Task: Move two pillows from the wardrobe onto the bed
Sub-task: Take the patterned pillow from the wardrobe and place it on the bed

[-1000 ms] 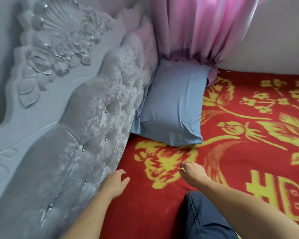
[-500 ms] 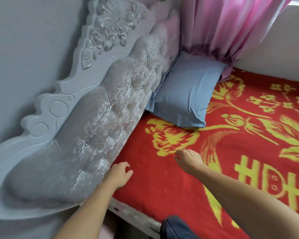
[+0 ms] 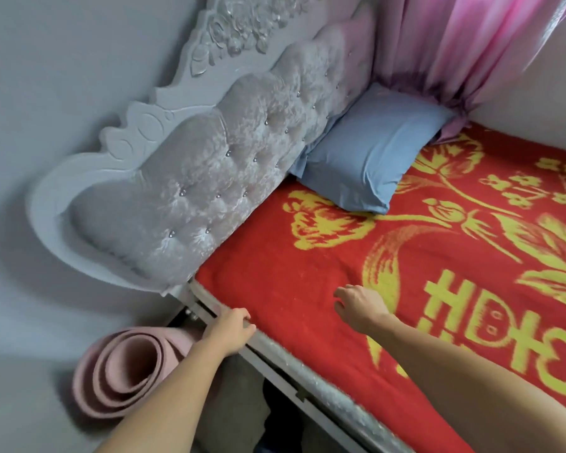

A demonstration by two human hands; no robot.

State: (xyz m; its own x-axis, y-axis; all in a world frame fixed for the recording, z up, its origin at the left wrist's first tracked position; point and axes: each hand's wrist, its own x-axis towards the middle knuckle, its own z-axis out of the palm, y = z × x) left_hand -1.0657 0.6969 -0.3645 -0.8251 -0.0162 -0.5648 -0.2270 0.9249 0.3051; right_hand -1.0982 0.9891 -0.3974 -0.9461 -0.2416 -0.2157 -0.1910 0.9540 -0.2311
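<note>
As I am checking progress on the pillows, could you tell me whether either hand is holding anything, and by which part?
No pillow is held. The left hand grips the bed's side edge; the right hand is open and empty above the blanket. One blue pillow lies at the headboard.

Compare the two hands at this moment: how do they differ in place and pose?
The left hand sits at the side edge of the bed, fingers curled at the rail; the right hand is further in, over the red blanket. The left hand's fingers are bent close together, the right hand's are loosely spread. Both are empty, and neither touches the blue pillow.
</note>
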